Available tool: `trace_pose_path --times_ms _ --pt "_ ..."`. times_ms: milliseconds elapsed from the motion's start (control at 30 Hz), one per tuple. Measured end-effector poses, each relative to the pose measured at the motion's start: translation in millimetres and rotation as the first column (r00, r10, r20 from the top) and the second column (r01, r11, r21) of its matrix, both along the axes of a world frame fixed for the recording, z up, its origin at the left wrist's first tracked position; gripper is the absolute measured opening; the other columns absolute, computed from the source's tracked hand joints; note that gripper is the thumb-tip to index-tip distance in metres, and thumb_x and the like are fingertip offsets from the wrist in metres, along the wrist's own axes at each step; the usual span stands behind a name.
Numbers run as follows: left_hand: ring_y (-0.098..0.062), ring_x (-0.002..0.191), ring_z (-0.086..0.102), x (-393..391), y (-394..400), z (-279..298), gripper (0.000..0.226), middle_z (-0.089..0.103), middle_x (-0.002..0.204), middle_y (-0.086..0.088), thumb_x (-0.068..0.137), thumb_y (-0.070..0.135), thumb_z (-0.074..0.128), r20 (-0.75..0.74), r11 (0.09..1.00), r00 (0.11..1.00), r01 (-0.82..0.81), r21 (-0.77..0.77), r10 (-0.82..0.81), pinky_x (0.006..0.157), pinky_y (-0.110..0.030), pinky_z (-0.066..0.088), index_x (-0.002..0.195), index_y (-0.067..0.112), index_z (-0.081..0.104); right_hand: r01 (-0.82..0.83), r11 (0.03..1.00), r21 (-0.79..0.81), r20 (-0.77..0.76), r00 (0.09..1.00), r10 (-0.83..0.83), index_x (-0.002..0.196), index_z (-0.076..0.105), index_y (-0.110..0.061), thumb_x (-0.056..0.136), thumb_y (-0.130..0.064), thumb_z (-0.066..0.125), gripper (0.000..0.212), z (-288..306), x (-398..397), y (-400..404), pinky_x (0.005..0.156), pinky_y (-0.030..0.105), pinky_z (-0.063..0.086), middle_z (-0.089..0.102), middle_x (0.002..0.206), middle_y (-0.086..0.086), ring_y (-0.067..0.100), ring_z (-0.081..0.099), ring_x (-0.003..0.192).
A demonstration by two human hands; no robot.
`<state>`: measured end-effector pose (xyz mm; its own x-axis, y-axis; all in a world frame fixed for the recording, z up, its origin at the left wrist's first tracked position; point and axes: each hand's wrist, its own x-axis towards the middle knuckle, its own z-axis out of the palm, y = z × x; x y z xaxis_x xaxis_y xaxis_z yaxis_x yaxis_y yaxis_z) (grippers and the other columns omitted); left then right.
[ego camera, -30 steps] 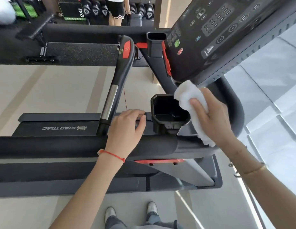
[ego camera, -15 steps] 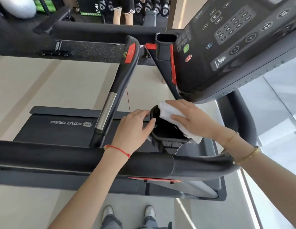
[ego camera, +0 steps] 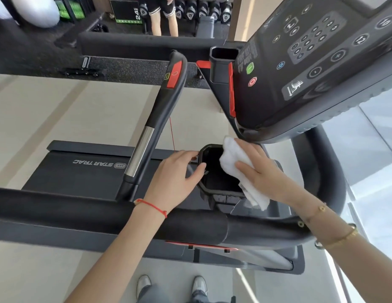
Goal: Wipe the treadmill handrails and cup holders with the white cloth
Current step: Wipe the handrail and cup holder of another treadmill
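Observation:
The near black cup holder (ego camera: 204, 189) sits under the console, just past the padded front handrail (ego camera: 81, 211). My right hand (ego camera: 265, 173) holds the white cloth (ego camera: 229, 158) bunched under thumb and fingers and presses it on the holder's right rim; the cloth's tail hangs below my palm. My left hand (ego camera: 175, 178) grips the holder's left rim between thumb and fingertips. A second cup holder (ego camera: 223, 54) stands farther back. The handrail curves round on the right (ego camera: 329, 171).
The console (ego camera: 311, 62) overhangs my right hand closely. A grip bar (ego camera: 164, 110) with a red button and a steel section rises left of the cup holder. The treadmill deck (ego camera: 81, 171) lies below. A person (ego camera: 162, 18) stands by dumbbell racks at the back.
My right hand brought the cloth down from above the handrail onto the cup holder's rim. My left hand slid from beside the holder onto its left rim. The view moved closer.

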<state>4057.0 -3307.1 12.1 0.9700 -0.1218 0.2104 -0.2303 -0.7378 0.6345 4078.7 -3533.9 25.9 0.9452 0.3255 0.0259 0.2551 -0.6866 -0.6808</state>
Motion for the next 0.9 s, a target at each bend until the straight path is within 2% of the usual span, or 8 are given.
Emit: trace_pose_path --times_ms 100,233,367,467,533,600,733,900 --pt "-0.005 0.104 0.059 1.2 0.1 -1.2 0.039 0.066 0.110 0.009 0.093 0.041 0.054 -0.004 1.000 1.000 0.001 -0.002 -0.001 0.090 -0.022 0.047 0.125 0.020 0.063 0.054 0.997 0.062 -0.049 0.998 -0.051 0.144 0.029 -0.021 0.098 -0.022 0.047 0.049 -3.2 -10.9 -2.9 0.096 0.034 0.046 0.041 0.139 0.010 0.020 0.053 0.108" --pt "-0.004 0.105 0.058 1.4 -1.2 -1.8 0.038 0.065 0.113 0.010 0.093 0.041 0.054 -0.015 1.000 1.000 -0.007 -0.001 0.007 0.089 -0.019 0.045 0.124 0.021 0.063 -0.030 0.993 -0.114 -0.054 0.998 0.024 0.149 0.024 -0.018 0.100 -0.018 0.043 0.052 2.7 13.5 7.5 0.093 0.019 0.027 0.030 0.148 0.008 0.019 0.039 0.126" --pt "-0.004 0.101 0.058 0.0 -1.9 -1.3 0.031 0.065 0.108 0.011 0.094 0.037 0.055 -0.005 1.000 1.000 0.001 -0.011 -0.001 0.085 -0.018 0.044 0.121 0.024 0.064 -0.020 0.988 -0.156 -0.065 0.998 0.010 0.150 0.025 -0.021 0.101 -0.019 0.041 0.051 8.0 17.3 9.9 0.098 0.020 0.024 0.031 0.150 0.006 0.019 0.033 0.135" --pt "-0.005 0.101 0.059 0.4 -1.4 -1.4 0.030 0.065 0.107 0.010 0.094 0.037 0.054 -0.004 1.000 1.000 0.009 -0.016 -0.009 0.086 -0.022 0.047 0.120 0.023 0.064 0.128 0.991 -0.031 -0.108 0.986 -0.130 0.148 0.022 -0.018 0.100 -0.020 0.043 0.052 2.7 -11.4 8.9 0.093 0.032 0.040 0.035 0.142 0.013 0.026 0.053 0.111" --pt "-0.007 0.101 0.059 1.3 -1.6 -1.1 0.032 0.065 0.108 0.009 0.094 0.037 0.053 -0.009 1.000 1.000 0.009 -0.019 -0.010 0.087 -0.024 0.049 0.120 0.022 0.064 0.170 0.985 -0.021 -0.097 0.980 -0.171 0.144 0.021 -0.010 0.100 -0.021 0.044 0.051 -2.9 -27.1 8.5 0.083 0.036 0.045 0.043 0.131 0.017 0.023 0.056 0.092" --pt "-0.008 0.101 0.059 2.1 -2.0 -1.2 0.033 0.065 0.108 0.008 0.094 0.037 0.053 -0.013 1.000 1.000 0.017 -0.021 -0.017 0.088 -0.024 0.048 0.121 0.021 0.063 0.176 0.984 -0.027 -0.080 0.981 -0.178 0.140 0.023 -0.008 0.099 -0.020 0.045 0.048 -5.7 -27.4 9.0 0.079 0.027 0.038 0.045 0.129 0.017 0.020 0.052 0.089" --pt "-0.009 0.103 0.058 2.6 -1.0 -1.4 0.037 0.064 0.108 0.006 0.094 0.038 0.051 -0.025 0.999 0.999 0.034 -0.020 -0.035 0.090 -0.025 0.048 0.124 0.019 0.062 0.183 0.981 -0.062 -0.087 0.978 -0.188 0.143 0.028 -0.011 0.100 -0.018 0.046 0.047 5.2 -0.6 17.6 0.066 0.014 0.024 0.038 0.138 0.011 0.015 0.040 0.100" --pt "-0.009 0.098 0.059 2.8 -0.7 -2.8 0.036 0.064 0.104 0.006 0.094 0.039 0.050 -0.024 0.999 0.999 0.038 -0.027 -0.038 0.085 -0.021 0.046 0.122 0.020 0.062 0.241 0.971 0.014 -0.169 0.957 -0.235 0.139 0.031 -0.013 0.099 -0.018 0.046 0.043 6.1 -9.3 15.7 0.082 0.020 0.037 0.048 0.129 0.012 0.024 0.054 0.106"
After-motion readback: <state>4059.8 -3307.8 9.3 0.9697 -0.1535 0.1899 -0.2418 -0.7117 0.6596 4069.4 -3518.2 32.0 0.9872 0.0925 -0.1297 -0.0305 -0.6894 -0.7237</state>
